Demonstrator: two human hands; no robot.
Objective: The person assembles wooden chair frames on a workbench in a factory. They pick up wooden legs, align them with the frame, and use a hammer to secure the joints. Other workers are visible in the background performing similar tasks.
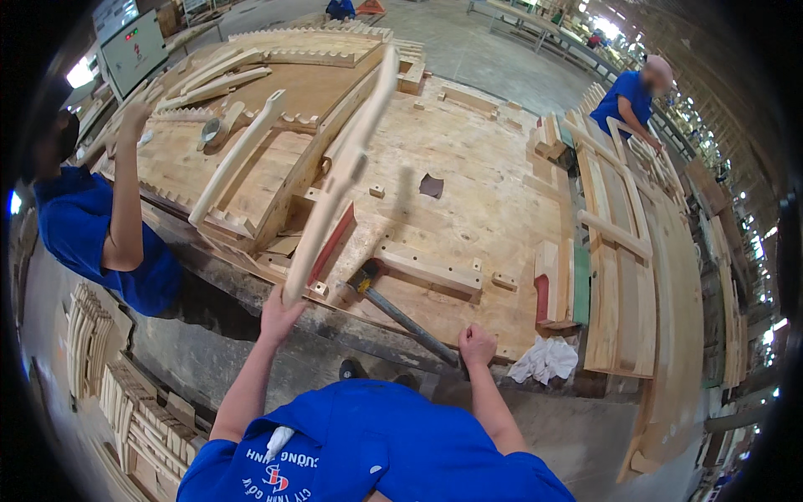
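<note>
My left hand is closed around the near end of a long curved wooden piece. The piece rises from my grip and runs away from me, up and a little to the right, so its long axis points across the worktop toward the far side. Its far end hangs above the stacked frame parts in the middle of the worktop; whether it touches anything there I cannot tell, though it looks lifted clear. The piece blurs along its upper half.

My right hand is closed as a fist around the grip of a hammer. The handle runs from my fist up and to the left, and the dark head lies on the worktop near its front edge, just right of the low end of the curved piece. So the hammer head sits between my two hands, nearer the left one, and the two long things spread apart as they go away from me.

A red-faced wooden block lies just behind the hammer head, beside the low part of the curved piece. A crumpled white rag sits on the front edge to the right of my right hand. A person in blue stands at the left side of the worktop with one arm raised, and another person in blue works at the far right.
</note>
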